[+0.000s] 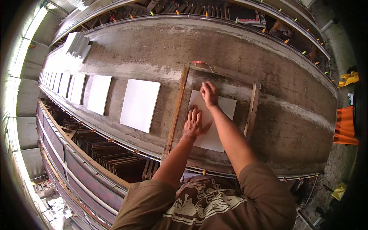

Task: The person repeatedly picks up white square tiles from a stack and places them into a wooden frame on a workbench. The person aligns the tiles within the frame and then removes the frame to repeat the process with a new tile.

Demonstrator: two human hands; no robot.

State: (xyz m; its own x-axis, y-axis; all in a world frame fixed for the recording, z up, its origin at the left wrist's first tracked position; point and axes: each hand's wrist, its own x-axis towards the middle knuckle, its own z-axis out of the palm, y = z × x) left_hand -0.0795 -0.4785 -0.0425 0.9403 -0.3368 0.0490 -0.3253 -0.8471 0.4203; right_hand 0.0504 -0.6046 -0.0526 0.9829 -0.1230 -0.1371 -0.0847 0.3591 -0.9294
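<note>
While both forearms reach away from the body, the left hand (193, 124) lies flat, fingers spread wide, on the white tile (224, 109) directly beneath it. Just beyond, the right hand (209, 94) presses curled fingers on the tile's far edge, inside the wooden frame (177, 107) on the table (283, 126).

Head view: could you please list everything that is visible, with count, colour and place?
white tile: one, inside the wooden frame, under both hands
wooden frame: one, brown, on the bench, around the tile
grey bench: one, long, across the middle
other white tiles: a row, count unclear, left along the bench
stacked tiles: white, far left end
left hand: flat on the tile
right hand: pressing the tile's far edge
</note>
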